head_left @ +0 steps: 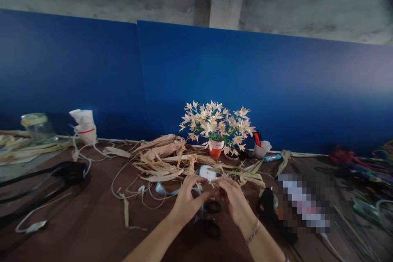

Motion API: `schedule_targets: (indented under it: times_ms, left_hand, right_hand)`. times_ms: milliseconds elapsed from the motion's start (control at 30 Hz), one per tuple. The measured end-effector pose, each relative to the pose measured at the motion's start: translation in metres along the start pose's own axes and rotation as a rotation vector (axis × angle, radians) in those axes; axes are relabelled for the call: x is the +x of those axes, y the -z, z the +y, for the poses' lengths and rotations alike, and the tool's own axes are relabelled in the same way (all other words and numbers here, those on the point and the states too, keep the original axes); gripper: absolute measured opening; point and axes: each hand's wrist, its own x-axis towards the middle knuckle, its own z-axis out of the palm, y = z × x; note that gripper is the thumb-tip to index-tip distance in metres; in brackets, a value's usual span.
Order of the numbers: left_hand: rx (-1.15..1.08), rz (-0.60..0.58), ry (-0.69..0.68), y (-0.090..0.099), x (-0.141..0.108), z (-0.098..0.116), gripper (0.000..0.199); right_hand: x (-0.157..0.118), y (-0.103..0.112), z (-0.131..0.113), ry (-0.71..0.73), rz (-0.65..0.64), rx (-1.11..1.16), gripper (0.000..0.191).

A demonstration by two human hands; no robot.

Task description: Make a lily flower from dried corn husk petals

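Both hands meet near the front middle of the brown table. My left hand (190,198) has its thumb and fingers pinched on a small pale husk piece (211,181). Close against it on the right, my right hand (232,196) holds the other end with bent fingers; a bracelet is on that wrist. Just behind the fingers lies a round white object (207,172). Dark scissor handles (211,228) rest below and between the hands. A light blue ribbon (164,190) lies to the left, partly hidden by my left hand.
Dried husks (162,157) lie behind, beside a potted plant of pale flowers (216,147). A black glue gun (268,202) is at the right. White cables (115,180), a glass jar (37,127) and black straps (69,172) occupy the left. A blue panel (196,69) stands behind.
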Motion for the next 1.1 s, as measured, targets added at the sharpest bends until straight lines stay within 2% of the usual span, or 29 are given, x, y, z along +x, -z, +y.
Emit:
schedule_targets:
  times_ms: [267, 467, 600, 767, 1100]
  left_hand:
    - [0.064, 0.033, -0.085, 0.001, 0.0004, 0.0011, 0.001]
    - [0.034, 0.01, -0.083, 0.0, 0.0, -0.001, 0.009]
    - [-0.014, 0.045, -0.034, 0.0007, 0.0012, -0.0017, 0.011]
    - [-0.036, 0.073, 0.016, 0.0021, 0.0043, -0.0026, 0.012]
    - [-0.04, 0.13, -0.022, 0.0053, 0.0044, -0.0064, 0.01]
  right_hand:
    - [0.0004, -0.0008, 0.0052, 0.016, -0.087, -0.076, 0.01]
    - [-0.0002, -0.002, 0.0045, 0.049, -0.141, -0.166, 0.013]
    - [-0.0019, -0.0043, 0.0013, 0.072, -0.14, -0.176, 0.018]
    - [-0.0021, -0.0051, 0.0005, 0.071, -0.151, -0.143, 0.015]
    - [0.002, -0.0023, 0.0073, 0.042, -0.133, -0.148, 0.009]
